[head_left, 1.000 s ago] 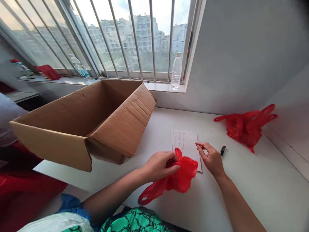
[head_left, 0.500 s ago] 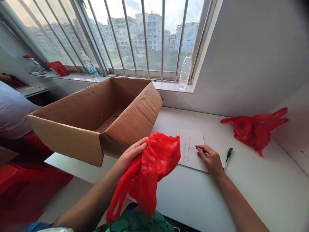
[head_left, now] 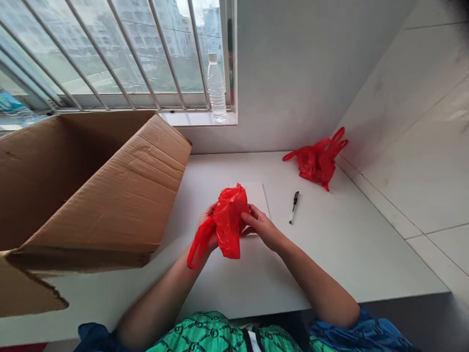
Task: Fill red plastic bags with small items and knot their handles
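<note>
A crumpled red plastic bag (head_left: 227, 222) is held up in front of me over the white table (head_left: 330, 254). My left hand (head_left: 207, 230) grips it from the left, mostly hidden behind the plastic, with a bag handle loop hanging below. My right hand (head_left: 261, 226) pinches the bag's right side with its fingers closed. Beneath the bag lies a white printed sheet of paper (head_left: 258, 196).
A large open cardboard box (head_left: 95, 195) lies on its side at the left. A black pen (head_left: 293, 206) lies right of the paper. A second red bag (head_left: 318, 159) sits in the far corner. A water bottle (head_left: 216, 88) stands on the window sill.
My right hand left the paper and took hold of the red bag together with my left. The view swung to the right, so the box now fills the left edge.
</note>
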{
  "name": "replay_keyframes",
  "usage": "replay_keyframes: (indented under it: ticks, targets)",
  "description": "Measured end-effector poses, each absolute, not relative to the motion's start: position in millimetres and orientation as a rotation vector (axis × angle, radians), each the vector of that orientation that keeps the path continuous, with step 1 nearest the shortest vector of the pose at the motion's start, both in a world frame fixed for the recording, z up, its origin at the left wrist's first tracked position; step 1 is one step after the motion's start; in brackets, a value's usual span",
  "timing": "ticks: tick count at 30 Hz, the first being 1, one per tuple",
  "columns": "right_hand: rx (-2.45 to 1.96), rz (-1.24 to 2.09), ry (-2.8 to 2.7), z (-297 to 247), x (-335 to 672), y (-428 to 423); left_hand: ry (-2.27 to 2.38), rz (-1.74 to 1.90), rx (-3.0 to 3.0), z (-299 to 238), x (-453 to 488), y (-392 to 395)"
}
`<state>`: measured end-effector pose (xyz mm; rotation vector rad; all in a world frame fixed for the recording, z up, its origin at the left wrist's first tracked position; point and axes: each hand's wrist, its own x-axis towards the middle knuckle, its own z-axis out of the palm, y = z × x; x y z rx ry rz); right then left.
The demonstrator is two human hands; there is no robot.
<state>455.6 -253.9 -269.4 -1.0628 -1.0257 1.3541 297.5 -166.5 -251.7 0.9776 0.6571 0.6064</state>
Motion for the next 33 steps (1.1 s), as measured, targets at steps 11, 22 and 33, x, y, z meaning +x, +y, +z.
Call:
replay_keyframes:
  ticks: [11, 22, 33]
  targets:
    - [-1.154, 1.030, -1.107, -272, 465, -256, 0.711, 0.454, 0.984, -287, 295, -163]
    - [-1.102, 1.098, -0.907, -283, 462, -244, 0.652, 0.450, 1.249, -288, 295, -167]
    - [-0.969, 1.197, -0.928, -274, 466, -243, 0.727, 0.494, 1.155, -280, 292, -165]
